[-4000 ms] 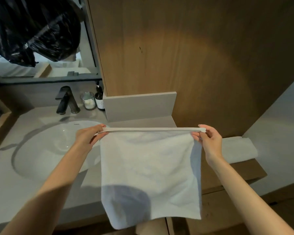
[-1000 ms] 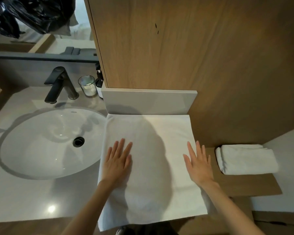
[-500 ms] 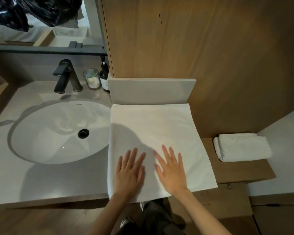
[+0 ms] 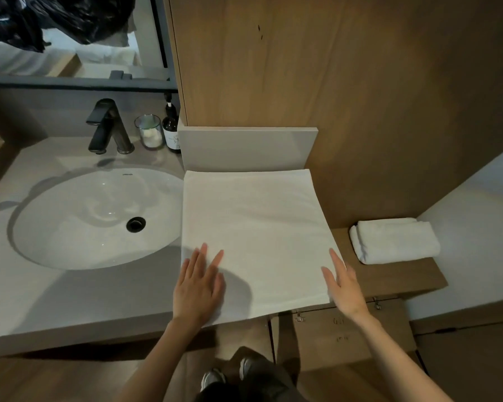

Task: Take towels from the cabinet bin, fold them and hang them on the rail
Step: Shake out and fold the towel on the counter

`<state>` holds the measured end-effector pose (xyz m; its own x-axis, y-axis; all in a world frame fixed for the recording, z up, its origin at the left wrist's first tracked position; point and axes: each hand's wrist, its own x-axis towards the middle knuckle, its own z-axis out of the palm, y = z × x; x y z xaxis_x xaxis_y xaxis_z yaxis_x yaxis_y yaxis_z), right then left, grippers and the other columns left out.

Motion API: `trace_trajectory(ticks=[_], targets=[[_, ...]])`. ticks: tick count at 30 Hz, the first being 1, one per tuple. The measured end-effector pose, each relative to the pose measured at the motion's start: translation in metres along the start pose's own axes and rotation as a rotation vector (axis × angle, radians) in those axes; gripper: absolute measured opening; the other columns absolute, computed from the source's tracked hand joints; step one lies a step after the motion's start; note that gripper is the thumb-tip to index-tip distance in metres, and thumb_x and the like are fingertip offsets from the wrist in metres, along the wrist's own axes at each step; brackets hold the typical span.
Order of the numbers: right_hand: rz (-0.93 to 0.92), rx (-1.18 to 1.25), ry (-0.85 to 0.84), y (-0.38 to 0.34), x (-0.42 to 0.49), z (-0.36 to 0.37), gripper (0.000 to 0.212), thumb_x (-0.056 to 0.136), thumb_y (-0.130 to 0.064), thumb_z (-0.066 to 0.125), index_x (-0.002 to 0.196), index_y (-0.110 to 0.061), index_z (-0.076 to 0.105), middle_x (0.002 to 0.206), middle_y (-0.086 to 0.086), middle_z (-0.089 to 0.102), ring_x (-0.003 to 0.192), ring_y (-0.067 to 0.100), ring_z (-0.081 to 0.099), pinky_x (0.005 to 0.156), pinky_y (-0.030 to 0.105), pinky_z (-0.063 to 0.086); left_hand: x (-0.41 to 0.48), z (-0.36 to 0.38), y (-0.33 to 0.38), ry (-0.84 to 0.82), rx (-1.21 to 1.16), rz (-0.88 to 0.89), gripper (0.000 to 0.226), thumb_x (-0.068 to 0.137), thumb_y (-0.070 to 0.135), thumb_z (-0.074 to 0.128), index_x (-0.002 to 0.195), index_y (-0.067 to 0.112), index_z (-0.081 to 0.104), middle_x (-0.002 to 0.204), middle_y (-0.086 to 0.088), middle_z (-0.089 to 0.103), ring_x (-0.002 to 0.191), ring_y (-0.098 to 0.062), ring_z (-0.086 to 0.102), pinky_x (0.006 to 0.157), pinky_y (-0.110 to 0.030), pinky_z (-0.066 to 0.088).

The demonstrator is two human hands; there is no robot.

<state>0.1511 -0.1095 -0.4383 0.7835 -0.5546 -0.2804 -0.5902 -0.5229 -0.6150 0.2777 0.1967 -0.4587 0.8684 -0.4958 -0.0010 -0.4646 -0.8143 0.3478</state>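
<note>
White towel [image 4: 253, 227] lies flat on the countertop [image 4: 55, 297] beside the sink [image 4: 79, 216], left hand [image 4: 198, 288] flat with straight fingers on its near-left corner, right hand [image 4: 343, 288] straight-fingered at its near-right edge, folded towel [image 4: 395, 242] beyond the right fingertips.

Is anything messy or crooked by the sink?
Only a little. The flat towel sits slightly crooked on the counter: its near right corner pokes out past the counter's edge, beside the right hand. Nothing looks spilled or broken.
</note>
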Motion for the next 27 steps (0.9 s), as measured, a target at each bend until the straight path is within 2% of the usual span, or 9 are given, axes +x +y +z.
trace_trajectory(ticks=[3,5,9,12,18,20,22,25,27], targets=[[0.051,0.213,0.123,0.004,-0.010,-0.008,0.057,0.094,-0.034,0.059,0.145,-0.022,0.038,0.141,0.004,0.050,0.119,0.017,0.051,0.100,0.035,0.044,0.000,0.002,0.000,0.008,0.004,-0.002,0.059,0.097,0.048,0.011,0.153,0.032,0.013,0.163,-0.003,0.002,0.149,-0.016,-0.008,0.120,-0.037,-0.002],[0.117,0.257,0.188,0.006,-0.013,-0.015,0.052,0.089,-0.025,0.068,0.136,-0.012,0.049,0.121,0.006,0.061,0.095,0.014,0.056,0.081,0.026,0.048,0.001,0.003,0.002,0.018,0.005,-0.004,0.059,0.096,0.047,0.011,0.153,0.030,0.016,0.162,-0.005,0.006,0.149,-0.018,-0.004,0.120,-0.040,0.001],[0.143,0.299,0.187,0.007,-0.008,-0.028,0.045,0.086,-0.021,0.073,0.125,-0.005,0.058,0.103,0.003,0.062,0.093,0.016,0.056,0.080,0.028,0.044,0.000,0.004,0.006,0.026,0.018,-0.043,0.060,0.095,0.046,0.008,0.153,0.032,0.014,0.162,-0.006,0.004,0.148,-0.018,-0.006,0.120,-0.039,-0.003],[0.083,0.250,0.191,0.013,-0.007,-0.033,0.041,0.086,-0.022,0.072,0.123,-0.009,0.059,0.104,0.002,0.062,0.096,0.017,0.056,0.083,0.028,0.046,0.000,0.001,0.012,0.020,0.002,-0.049,0.061,0.094,0.047,0.006,0.153,0.032,0.014,0.162,-0.007,0.002,0.147,-0.018,-0.008,0.119,-0.038,-0.003],[0.067,0.258,0.209,0.023,-0.005,-0.028,0.039,0.087,-0.018,0.071,0.123,-0.016,0.057,0.110,0.002,0.059,0.107,0.024,0.057,0.091,0.037,0.052,0.006,0.007,0.000,-0.049,0.092,-0.056,0.042,0.098,0.029,0.040,0.137,0.016,0.050,0.155,-0.017,0.028,0.142,-0.039,0.028,0.111,-0.056,0.026],[-0.052,0.080,0.256,0.023,-0.008,-0.027,0.048,0.088,-0.013,0.068,0.132,-0.019,0.051,0.128,0.003,0.051,0.123,0.023,0.045,0.101,0.038,0.045,0.011,0.006,0.003,-0.101,0.074,-0.113,0.041,0.101,0.023,0.038,0.138,0.010,0.048,0.157,-0.014,0.025,0.145,-0.037,0.020,0.114,-0.059,0.022],[-0.282,-0.144,0.270,0.020,-0.012,-0.024,0.054,0.089,-0.011,0.065,0.138,-0.024,0.047,0.142,0.001,0.042,0.132,0.019,0.034,0.108,0.038,0.039,0.008,0.001,0.017,-0.077,0.008,-0.153,0.053,0.101,0.038,0.022,0.150,0.020,0.031,0.160,-0.010,0.019,0.147,-0.029,0.017,0.119,-0.051,0.014],[-0.647,-0.379,0.048,0.004,-0.016,-0.006,0.053,0.095,-0.028,0.057,0.145,-0.036,0.039,0.159,-0.005,0.023,0.148,0.020,0.015,0.120,0.044,0.012,-0.014,-0.003,0.046,-0.088,0.056,-0.054,0.070,0.091,0.065,0.010,0.152,0.033,0.021,0.160,-0.003,0.009,0.148,-0.028,0.011,0.118,-0.047,0.008],[-0.757,-0.455,-0.093,0.000,-0.015,0.009,0.059,0.095,-0.043,0.053,0.148,-0.045,0.027,0.162,-0.007,0.008,0.149,0.024,-0.001,0.117,0.052,-0.005,-0.030,0.005,0.046,-0.155,0.134,-0.039,0.081,0.084,0.081,0.018,0.153,0.038,0.014,0.160,-0.003,-0.001,0.148,-0.033,0.002,0.117,-0.052,0.007]])
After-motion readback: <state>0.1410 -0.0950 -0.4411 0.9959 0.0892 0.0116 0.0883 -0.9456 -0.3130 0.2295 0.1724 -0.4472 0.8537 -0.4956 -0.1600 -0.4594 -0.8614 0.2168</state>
